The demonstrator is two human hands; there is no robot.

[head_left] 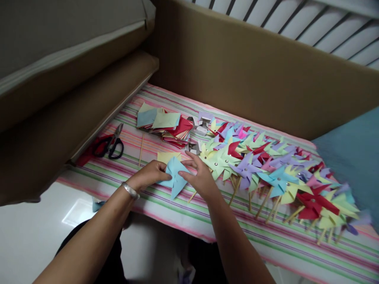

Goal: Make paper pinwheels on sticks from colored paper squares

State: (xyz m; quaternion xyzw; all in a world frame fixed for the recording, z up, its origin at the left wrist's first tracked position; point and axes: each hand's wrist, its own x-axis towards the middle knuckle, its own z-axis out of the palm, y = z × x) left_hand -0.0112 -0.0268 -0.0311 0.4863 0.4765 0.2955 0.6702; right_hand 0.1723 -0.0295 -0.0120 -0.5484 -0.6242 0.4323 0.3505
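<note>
A light blue paper pinwheel (175, 178) lies on the striped cloth (266, 240), held between both my hands. My left hand (150, 174), with a silver bangle on the wrist, pinches its left side with closed fingers. My right hand (200, 176) presses on its right side, the fingers curled onto the paper. A yellow paper square (166, 156) lies just behind the pinwheel. A thin wooden stick (192, 196) pokes out under my right hand.
A long row of finished coloured pinwheels (278, 173) on sticks stretches to the right. A stack of coloured paper squares (166, 124) sits behind. Black scissors (112, 144) and a loose stick (141, 149) lie at left. Cardboard walls (251, 75) stand behind.
</note>
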